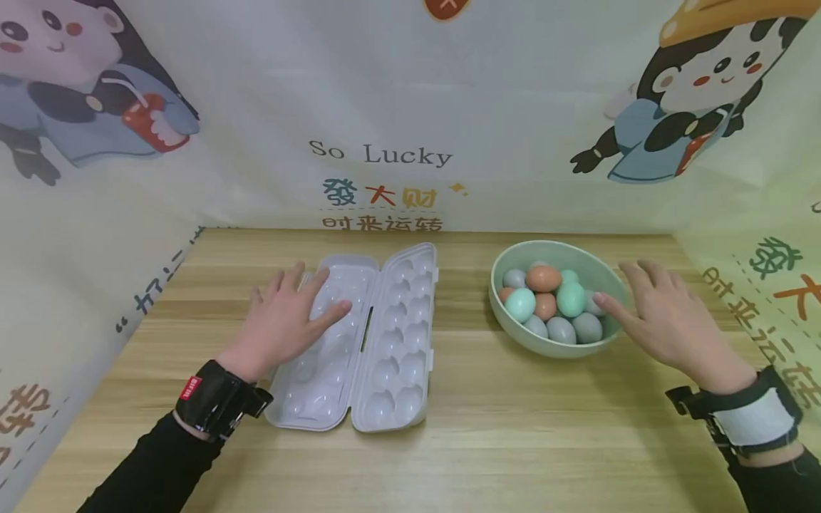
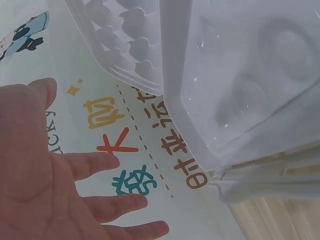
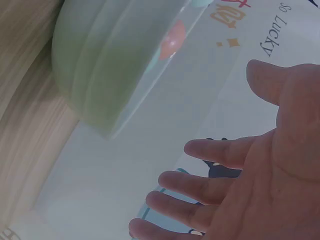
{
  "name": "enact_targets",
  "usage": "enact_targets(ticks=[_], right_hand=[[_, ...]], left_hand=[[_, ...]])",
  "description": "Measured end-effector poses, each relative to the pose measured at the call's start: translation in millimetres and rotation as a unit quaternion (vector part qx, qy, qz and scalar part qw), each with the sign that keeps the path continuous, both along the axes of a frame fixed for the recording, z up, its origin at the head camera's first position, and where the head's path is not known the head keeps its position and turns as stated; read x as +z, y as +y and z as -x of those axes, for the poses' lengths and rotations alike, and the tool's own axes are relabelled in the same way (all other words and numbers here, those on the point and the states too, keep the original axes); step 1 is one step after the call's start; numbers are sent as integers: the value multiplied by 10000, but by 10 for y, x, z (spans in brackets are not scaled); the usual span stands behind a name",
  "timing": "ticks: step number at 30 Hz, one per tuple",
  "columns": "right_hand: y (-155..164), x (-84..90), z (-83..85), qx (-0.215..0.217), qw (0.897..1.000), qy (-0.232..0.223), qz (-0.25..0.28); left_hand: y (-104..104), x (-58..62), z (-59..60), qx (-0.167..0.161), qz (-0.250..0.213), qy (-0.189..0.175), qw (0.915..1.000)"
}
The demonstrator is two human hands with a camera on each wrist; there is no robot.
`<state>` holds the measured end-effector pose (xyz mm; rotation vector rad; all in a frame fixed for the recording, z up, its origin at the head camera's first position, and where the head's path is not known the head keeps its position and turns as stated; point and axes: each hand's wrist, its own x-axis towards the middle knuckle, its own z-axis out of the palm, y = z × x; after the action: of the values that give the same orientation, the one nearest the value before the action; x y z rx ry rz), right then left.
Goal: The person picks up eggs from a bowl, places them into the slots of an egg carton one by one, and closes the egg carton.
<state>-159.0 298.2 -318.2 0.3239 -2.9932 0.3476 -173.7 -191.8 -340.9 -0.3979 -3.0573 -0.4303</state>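
Observation:
A clear plastic egg carton (image 1: 400,335) lies open on the wooden table, its cups empty. My left hand (image 1: 288,310) is spread flat over the carton's lid (image 1: 321,370), fingers straight; whether it touches is unclear. In the left wrist view the left hand (image 2: 60,190) shows an open palm beside the carton (image 2: 240,90). A pale green bowl (image 1: 551,347) to the right holds several eggs, among them a brown one (image 1: 543,278) and a teal one (image 1: 570,299). My right hand (image 1: 648,303) is at the bowl's right side with straight fingers, thumb at the rim. The right wrist view shows the right hand (image 3: 250,190) next to the bowl (image 3: 105,70).
The wooden table (image 1: 513,442) is walled on three sides by a printed cloth backdrop (image 1: 385,157) with cartoon pandas and lettering. Bare wood lies between carton and bowl and along the front.

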Motion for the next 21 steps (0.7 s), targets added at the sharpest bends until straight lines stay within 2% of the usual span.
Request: enact_targets(ticks=[4, 7, 11, 14, 21], right_hand=[[-14, -42, 8, 49, 10000, -36, -7], [-28, -72, 5, 111, 9999, -62, -6], [-49, -97, 5, 233, 9997, 40, -29], [-68, -108, 18, 297, 9994, 152, -70], [-160, -140, 66, 398, 9990, 115, -146]], left_hand=[[34, -41, -42, -66, -88, -68, 9999], [89, -69, -105, -249, -367, -301, 9986], [163, -126, -197, -675, -971, -876, 9891], [211, -192, -252, -883, -1237, -1085, 9824], [367, -387, -378, -803, -1228, -1233, 9815]])
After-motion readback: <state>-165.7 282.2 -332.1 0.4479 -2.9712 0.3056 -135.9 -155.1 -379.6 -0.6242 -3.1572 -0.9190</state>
